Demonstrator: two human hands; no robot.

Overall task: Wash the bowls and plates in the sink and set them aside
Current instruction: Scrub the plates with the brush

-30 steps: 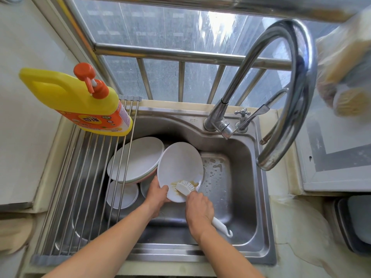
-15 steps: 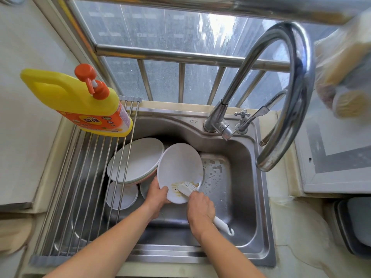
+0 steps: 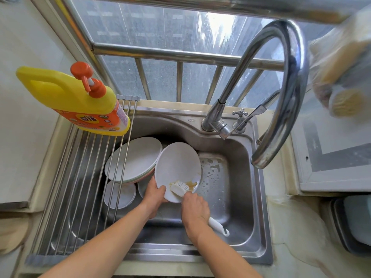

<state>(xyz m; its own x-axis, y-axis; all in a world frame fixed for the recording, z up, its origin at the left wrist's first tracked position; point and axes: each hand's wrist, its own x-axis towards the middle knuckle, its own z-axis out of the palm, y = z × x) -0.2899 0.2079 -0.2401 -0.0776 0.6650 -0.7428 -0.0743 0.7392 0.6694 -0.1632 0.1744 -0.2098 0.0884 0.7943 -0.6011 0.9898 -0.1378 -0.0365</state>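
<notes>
My left hand (image 3: 154, 194) grips the lower left rim of a white plate (image 3: 177, 165), tilted up over the steel sink (image 3: 241, 197). My right hand (image 3: 195, 210) holds a white dish brush (image 3: 181, 187) by its handle. The bristles press on brown, soapy residue near the plate's lower edge. Behind the plate, a stack of white plates (image 3: 134, 159) leans at the sink's left. Two small white bowls (image 3: 119, 194) lie on the bottom below that stack, one partly hidden by my left hand.
A roll-up wire rack (image 3: 80, 177) covers the sink's left part, with a yellow detergent bottle (image 3: 74, 101) on its far end. The curved tap (image 3: 281, 87) arches over the right side. A dark tray (image 3: 351, 223) sits on the counter at right.
The brush head has shifted slightly left along the plate's lower edge, smearing the brown residue. My left hand keeps the plate in nearly the same place.
</notes>
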